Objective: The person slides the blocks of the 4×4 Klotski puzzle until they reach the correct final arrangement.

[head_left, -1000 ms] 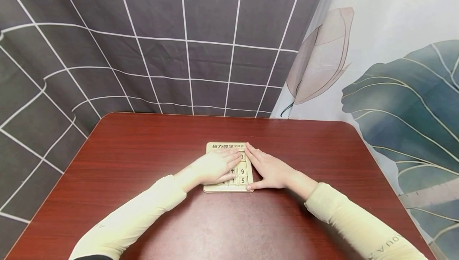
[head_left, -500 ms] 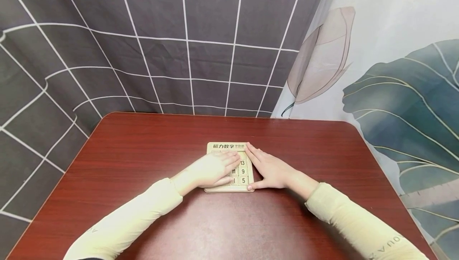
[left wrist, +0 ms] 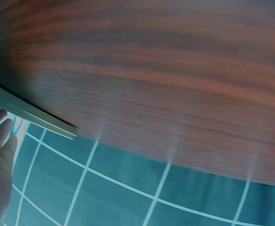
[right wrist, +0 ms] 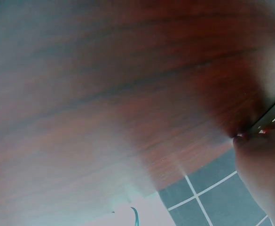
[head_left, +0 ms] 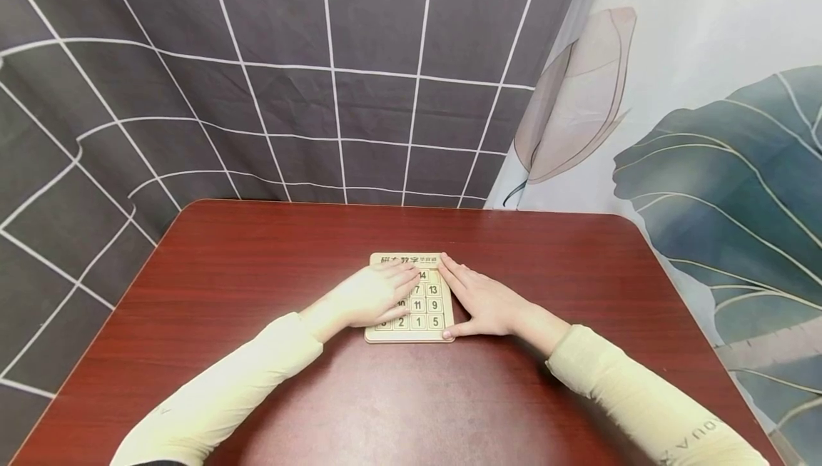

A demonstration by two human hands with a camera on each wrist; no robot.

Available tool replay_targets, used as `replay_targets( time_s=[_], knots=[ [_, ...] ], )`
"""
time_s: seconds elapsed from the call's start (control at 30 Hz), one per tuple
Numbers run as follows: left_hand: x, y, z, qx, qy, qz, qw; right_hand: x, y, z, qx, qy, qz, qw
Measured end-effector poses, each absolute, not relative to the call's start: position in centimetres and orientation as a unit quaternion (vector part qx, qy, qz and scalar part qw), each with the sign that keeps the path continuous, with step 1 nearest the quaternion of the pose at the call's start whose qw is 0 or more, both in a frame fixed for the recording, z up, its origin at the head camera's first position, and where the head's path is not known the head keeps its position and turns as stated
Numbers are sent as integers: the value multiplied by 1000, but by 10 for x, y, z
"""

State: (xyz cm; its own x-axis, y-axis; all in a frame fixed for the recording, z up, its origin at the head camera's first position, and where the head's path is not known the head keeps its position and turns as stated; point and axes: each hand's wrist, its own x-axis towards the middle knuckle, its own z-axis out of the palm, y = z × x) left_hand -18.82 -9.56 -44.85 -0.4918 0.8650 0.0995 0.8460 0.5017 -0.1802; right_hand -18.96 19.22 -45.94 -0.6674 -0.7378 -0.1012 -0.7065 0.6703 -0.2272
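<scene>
A pale sliding number puzzle (head_left: 408, 337) lies on the red-brown table, with dark printed characters along its far border. My left hand (head_left: 366, 293) is over its left part, fingers straight, fingertips at the 14 tile (head_left: 422, 275) in the far row. That tile stands a little right of the 7 tile's column, and the far right corner slot looks vacant. Several tiles on the left are hidden under this hand. My right hand (head_left: 491, 304) braces the puzzle's right edge, fingertips at the far corner, thumb on the near corner. The left wrist view shows the puzzle's side edge (left wrist: 34, 115).
The table (head_left: 270, 237) extends around the puzzle on all sides. A dark curtain with white grid lines (head_left: 379, 109) hangs behind it, and a light curtain with leaf prints (head_left: 726, 166) hangs at the right.
The 13 tile has slid toward me into the second row. My left hand has since moved left, uncovering the 14, 7 and 10 tiles. My right hand stays in place.
</scene>
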Motion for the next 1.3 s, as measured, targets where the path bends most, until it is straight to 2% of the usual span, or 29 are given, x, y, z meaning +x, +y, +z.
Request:
replay_targets(
  time_s=[0.33, 0.87, 1.3],
  knots=[
    [-193, -83, -450, -496, -864, 56, 67, -189, 189, -456, -396, 909, -88, 96],
    [-188, -129, -452, -467, -880, 34, 82, -189, 190, -453, -395, 909, -86, 98],
    [-188, -107, -448, -482, -872, 39, 75, -188, 191, -454, -391, 910, -92, 102]
  ],
)
